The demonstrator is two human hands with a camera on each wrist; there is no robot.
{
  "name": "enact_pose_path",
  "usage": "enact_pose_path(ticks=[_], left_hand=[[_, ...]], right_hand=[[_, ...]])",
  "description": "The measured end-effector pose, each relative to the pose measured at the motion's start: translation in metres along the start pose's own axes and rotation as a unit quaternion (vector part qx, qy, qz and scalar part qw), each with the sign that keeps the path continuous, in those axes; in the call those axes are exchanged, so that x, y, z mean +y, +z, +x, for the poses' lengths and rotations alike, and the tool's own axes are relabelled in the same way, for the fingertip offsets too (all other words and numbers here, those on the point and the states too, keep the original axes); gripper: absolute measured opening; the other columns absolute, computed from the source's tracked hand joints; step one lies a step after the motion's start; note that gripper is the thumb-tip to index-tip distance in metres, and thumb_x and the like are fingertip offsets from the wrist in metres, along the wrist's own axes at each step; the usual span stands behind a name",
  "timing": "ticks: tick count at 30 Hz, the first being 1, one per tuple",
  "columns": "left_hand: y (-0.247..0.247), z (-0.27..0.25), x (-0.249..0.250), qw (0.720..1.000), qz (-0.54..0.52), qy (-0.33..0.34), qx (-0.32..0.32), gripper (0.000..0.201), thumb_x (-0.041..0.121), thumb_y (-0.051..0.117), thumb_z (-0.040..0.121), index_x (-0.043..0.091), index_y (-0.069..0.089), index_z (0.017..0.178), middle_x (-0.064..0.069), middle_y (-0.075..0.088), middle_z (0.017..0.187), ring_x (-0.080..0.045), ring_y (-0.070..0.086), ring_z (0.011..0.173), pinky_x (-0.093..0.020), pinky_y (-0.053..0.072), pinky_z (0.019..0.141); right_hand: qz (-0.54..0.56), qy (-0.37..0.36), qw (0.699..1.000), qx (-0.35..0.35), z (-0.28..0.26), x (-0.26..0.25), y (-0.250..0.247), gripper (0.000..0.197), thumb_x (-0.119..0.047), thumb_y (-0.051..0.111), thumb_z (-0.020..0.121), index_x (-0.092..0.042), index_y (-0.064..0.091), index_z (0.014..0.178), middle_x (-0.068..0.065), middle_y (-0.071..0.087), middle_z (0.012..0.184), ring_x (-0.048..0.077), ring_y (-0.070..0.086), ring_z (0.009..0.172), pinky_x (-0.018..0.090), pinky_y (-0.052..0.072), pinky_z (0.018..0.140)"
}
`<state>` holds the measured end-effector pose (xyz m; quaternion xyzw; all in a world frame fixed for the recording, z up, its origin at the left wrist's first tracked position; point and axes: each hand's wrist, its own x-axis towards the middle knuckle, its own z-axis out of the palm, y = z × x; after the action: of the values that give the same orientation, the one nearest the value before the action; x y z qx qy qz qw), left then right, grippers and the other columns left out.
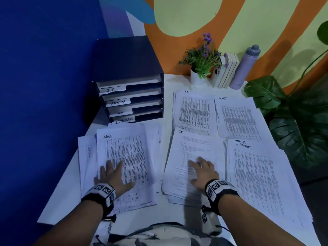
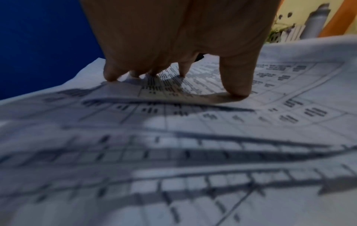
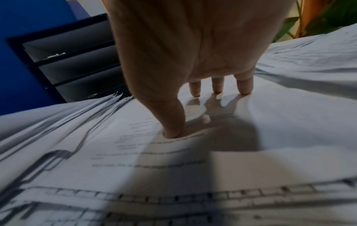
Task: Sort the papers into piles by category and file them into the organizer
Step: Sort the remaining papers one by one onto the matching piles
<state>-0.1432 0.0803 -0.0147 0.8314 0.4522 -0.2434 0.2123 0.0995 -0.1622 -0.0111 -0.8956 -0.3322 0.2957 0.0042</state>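
Several paper piles cover the white table [image 1: 58, 190]. My left hand [image 1: 113, 173] lies flat with spread fingers on the loose left pile, whose top sheet reads "Admin" [image 1: 127, 148]; in the left wrist view its fingertips [image 2: 237, 90] press the printed table sheet [image 2: 173, 137]. Flat on the "IT" pile [image 1: 191, 148] rests my right hand [image 1: 204, 171], fingertips [image 3: 173, 133] down on the top sheet [image 3: 251, 122]. Piles marked "HR" [image 1: 195, 112], "Admin" [image 1: 237, 118] and "Task list" [image 1: 257, 174] lie further right. The dark organizer [image 1: 127, 75] stands at the back left, with labelled trays.
A potted purple flower [image 1: 202, 61], upright books [image 1: 227, 71] and a grey bottle [image 1: 245, 66] stand at the table's back edge. Large green leaves [image 1: 292, 118] overhang the right side. A blue wall [image 1: 44, 86] borders the left.
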Motion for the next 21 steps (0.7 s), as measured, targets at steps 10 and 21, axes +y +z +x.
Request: enact_pose_path(ticks=[10,21], left_hand=[[0.016,-0.015,-0.011,0.995,0.029,0.095,-0.022,0.104,0.08,0.049,0.072,0.045,-0.012,0.148,0.003,-0.037,0.152,-0.027,-0.029,0.142,-0.053,-0.01,0.115],[-0.02,0.001,-0.016,0.966,-0.236,-0.02,0.107,0.071,0.024,0.063,0.089,0.015,0.027,0.15,-0.014,0.027,0.151,-0.028,0.037,0.135,-0.033,0.032,0.109]], right_hand=[[0.344,-0.031,0.938,-0.014,0.013,-0.086,-0.027,0.073,-0.06,0.053,0.09,-0.015,0.039,0.145,0.008,0.05,0.14,0.024,0.052,0.124,0.037,0.042,0.104],[0.373,0.059,0.924,0.051,0.019,-0.107,-0.007,0.008,-0.009,0.058,0.082,-0.004,0.058,0.088,0.02,0.067,0.088,0.036,0.067,0.083,0.052,0.059,0.07]])
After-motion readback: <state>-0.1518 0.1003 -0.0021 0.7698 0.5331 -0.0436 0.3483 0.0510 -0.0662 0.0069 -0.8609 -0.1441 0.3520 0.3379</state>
